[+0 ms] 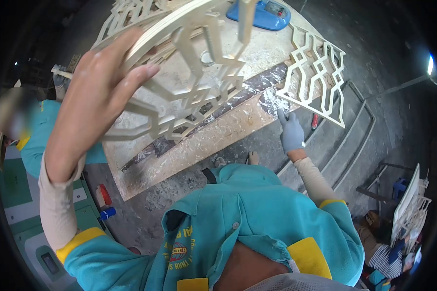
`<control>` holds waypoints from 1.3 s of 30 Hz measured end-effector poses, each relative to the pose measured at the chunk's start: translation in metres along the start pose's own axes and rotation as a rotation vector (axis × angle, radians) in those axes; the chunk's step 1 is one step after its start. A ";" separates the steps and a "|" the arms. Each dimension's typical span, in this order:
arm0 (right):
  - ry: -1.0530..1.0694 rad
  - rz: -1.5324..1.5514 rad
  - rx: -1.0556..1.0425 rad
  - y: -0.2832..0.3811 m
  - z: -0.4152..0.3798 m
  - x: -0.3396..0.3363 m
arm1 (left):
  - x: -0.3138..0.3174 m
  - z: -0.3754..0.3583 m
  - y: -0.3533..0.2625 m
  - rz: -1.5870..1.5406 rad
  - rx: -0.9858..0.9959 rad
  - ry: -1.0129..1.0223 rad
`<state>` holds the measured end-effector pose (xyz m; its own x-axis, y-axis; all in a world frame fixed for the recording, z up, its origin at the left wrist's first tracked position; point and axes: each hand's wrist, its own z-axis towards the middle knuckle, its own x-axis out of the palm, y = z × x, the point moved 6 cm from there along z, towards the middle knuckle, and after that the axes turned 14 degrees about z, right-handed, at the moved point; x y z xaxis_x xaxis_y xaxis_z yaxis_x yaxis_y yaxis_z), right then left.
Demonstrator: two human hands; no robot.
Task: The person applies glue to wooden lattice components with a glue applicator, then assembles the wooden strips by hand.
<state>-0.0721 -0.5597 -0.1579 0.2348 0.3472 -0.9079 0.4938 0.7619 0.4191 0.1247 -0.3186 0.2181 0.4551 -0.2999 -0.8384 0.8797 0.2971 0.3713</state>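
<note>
My left hand [104, 80], bare, is raised close to the camera, its fingers wrapped over the edge of a pale wooden lattice panel [196, 75]. The panel stands tilted above the worktable, its zigzag bars crossing the middle of the view. My right hand [291, 133] wears a grey glove. Its fingers reach a patch of white paste [275, 101] on the table's near edge, the index finger stretched out at the smear. Beside that hand, a second lattice panel [318, 72] lies over the table's right corner and sticks out past it.
More lattice pieces [126, 22] are stacked at the back left of the worktable [145, 179]. A blue device [260, 14] and a small round lid [207, 58] sit on it. A co-worker [39, 123] stands at left. Metal frames [347, 140] are on the right floor; another person [381, 252] is lower right.
</note>
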 end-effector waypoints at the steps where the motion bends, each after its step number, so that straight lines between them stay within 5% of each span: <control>1: 0.007 0.022 -0.009 0.000 -0.007 0.003 | 0.000 -0.004 0.006 -0.107 -0.156 0.155; 2: 0.010 0.040 -0.028 0.000 -0.009 0.003 | -0.001 -0.010 0.012 -0.208 -0.319 0.305; 5: 0.266 -0.005 0.086 -0.005 -0.016 -0.024 | -0.017 -0.023 0.012 -0.307 -0.424 0.323; 8: 0.341 0.019 -0.023 -0.004 0.003 -0.055 | -0.028 -0.045 0.017 -0.294 -0.501 0.289; 12: 0.090 0.294 -0.237 0.068 0.069 -0.092 | -0.030 -0.057 0.024 -0.237 -0.544 0.334; 14: 0.022 0.296 -0.308 0.104 0.112 -0.089 | -0.029 -0.064 0.031 -0.455 -0.696 0.323; 18: 0.159 0.205 -0.291 0.160 0.205 -0.042 | -0.047 -0.084 0.040 -0.299 -0.592 0.329; 21: 0.149 0.082 -0.396 0.190 0.251 -0.005 | -0.055 -0.117 0.050 -0.397 -0.838 0.571; 27: 0.076 -0.148 -0.643 0.226 0.282 0.037 | -0.062 -0.183 0.053 -0.567 -1.185 0.256; 32: 0.120 -0.136 -0.641 0.229 0.286 0.043 | -0.048 -0.229 0.047 -0.554 -1.194 0.065; 39: 0.169 -0.011 -0.452 0.208 0.290 0.036 | 0.000 -0.238 0.030 -0.831 -1.158 -0.468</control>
<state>0.2821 -0.5468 -0.1013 0.0741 0.3934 -0.9164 0.0735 0.9143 0.3984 0.1179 -0.0937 0.1341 0.0925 -0.9272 -0.3630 0.4113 0.3676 -0.8341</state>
